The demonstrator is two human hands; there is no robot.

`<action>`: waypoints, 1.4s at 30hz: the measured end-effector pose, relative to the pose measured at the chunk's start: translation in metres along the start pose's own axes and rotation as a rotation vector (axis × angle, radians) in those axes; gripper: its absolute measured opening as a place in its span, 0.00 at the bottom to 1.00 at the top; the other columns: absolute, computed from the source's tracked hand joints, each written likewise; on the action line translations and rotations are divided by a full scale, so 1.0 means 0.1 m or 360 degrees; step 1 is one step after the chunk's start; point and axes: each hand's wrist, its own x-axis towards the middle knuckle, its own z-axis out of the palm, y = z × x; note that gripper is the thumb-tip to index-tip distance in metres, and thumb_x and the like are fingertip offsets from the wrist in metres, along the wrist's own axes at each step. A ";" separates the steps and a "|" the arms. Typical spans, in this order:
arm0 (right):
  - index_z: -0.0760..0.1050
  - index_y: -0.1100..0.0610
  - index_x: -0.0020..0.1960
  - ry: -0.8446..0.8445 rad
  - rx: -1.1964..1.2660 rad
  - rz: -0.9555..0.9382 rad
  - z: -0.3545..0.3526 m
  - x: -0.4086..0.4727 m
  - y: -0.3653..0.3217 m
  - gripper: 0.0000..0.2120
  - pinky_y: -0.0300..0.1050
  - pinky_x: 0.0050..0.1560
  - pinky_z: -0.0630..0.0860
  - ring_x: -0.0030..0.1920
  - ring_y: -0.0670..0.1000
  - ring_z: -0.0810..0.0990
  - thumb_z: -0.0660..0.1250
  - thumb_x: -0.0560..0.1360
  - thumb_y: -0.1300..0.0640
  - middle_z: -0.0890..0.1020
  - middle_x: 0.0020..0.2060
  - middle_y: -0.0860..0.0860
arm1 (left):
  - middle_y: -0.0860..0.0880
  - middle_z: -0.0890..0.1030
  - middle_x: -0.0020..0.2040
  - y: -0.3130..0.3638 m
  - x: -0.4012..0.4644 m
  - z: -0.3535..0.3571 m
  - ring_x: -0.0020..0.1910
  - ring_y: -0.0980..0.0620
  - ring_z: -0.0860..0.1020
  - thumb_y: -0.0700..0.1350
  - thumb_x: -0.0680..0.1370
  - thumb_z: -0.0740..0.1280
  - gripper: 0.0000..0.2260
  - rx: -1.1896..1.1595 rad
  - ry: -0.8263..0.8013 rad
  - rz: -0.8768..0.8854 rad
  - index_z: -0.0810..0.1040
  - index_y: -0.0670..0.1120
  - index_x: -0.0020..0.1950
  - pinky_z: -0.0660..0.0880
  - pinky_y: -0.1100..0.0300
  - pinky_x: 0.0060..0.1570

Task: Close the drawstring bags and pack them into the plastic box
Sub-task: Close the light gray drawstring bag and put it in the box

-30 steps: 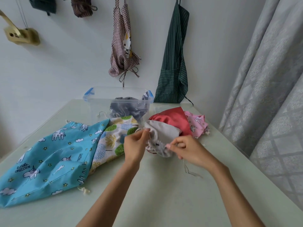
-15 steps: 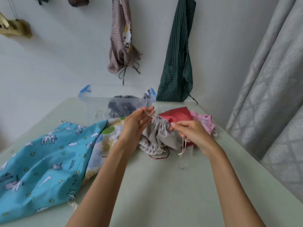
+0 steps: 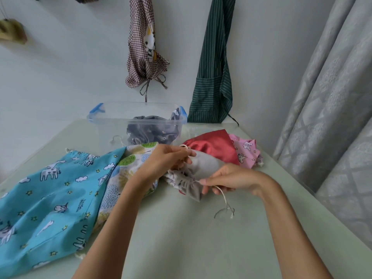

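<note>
A small grey drawstring bag (image 3: 203, 168) lies on the table between my hands, its mouth gathered tight. My left hand (image 3: 167, 160) pinches the cord loop at the bag's far side. My right hand (image 3: 225, 179) pinches the other cord (image 3: 224, 200) at the gathered mouth, and the cord's loose end trails onto the table. The clear plastic box (image 3: 112, 121) with blue clips stands behind, with a dark grey bag (image 3: 151, 131) inside. A red bag (image 3: 213, 144), a pink bag (image 3: 246, 150), a leaf-print bag (image 3: 128, 168) and a large blue unicorn bag (image 3: 50, 196) lie around.
The pale green table (image 3: 181, 238) ends at a white wall behind and at a grey curtain (image 3: 332, 117) on the right. A checked apron (image 3: 145, 47) and a green striped apron (image 3: 213, 77) hang on the wall above the box.
The grey bag has come back down onto the table. My hands have pulled apart on the cords and the bag's mouth is drawn tighter. My right hand has moved down and to the right.
</note>
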 end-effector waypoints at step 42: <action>0.68 0.55 0.38 0.0551 0.2582 -0.0255 -0.23 0.09 0.17 0.11 0.36 0.28 0.72 0.18 0.44 0.62 0.57 0.79 0.59 0.62 0.18 0.46 | 0.49 0.82 0.56 -0.06 0.02 0.02 0.49 0.60 0.80 0.43 0.81 0.60 0.14 0.0330 -0.0480 0.0202 0.84 0.38 0.46 0.74 0.71 0.42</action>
